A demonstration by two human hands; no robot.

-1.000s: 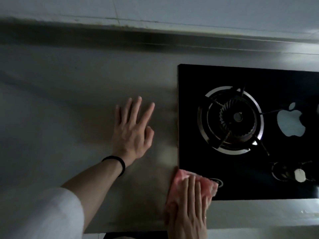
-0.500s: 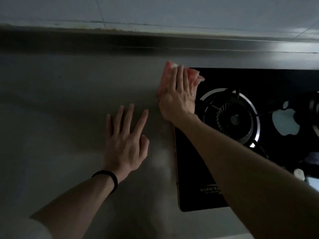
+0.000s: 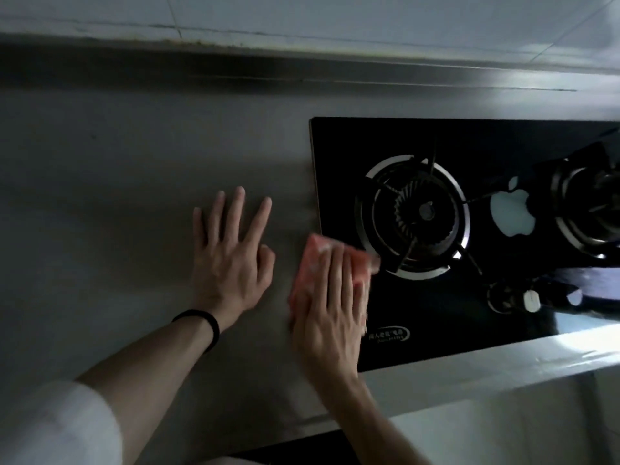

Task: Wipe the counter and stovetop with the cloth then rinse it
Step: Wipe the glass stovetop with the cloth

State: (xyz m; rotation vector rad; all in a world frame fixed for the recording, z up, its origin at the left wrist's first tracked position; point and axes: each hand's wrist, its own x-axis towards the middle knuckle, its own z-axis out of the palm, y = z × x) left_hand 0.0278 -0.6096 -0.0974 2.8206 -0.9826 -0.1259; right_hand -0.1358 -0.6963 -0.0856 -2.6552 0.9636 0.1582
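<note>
A pink cloth [image 3: 312, 263] lies flat across the left edge of the black glass stovetop [image 3: 419, 317], partly on the steel counter [image 3: 117, 203]. My right hand [image 3: 330, 307] presses flat on the cloth, fingers together, and covers most of it. My left hand [image 3: 231, 253] rests flat on the counter just left of the cloth, fingers spread, holding nothing; a black band circles its wrist. The near-left burner [image 3: 412, 216] sits just beyond the cloth.
A second burner [image 3: 590, 209] is at the right edge, with a white apple logo [image 3: 513, 213] between the burners. A control knob [image 3: 531, 300] sits near the stovetop's front. The steel backsplash ledge [image 3: 302, 72] runs along the back. The counter's front edge [image 3: 469, 367] is close below.
My right hand slid the cloth from the stovetop's front-left corner up to its far-left corner, then back toward me to the middle of the left edge. My left hand stayed put.
</note>
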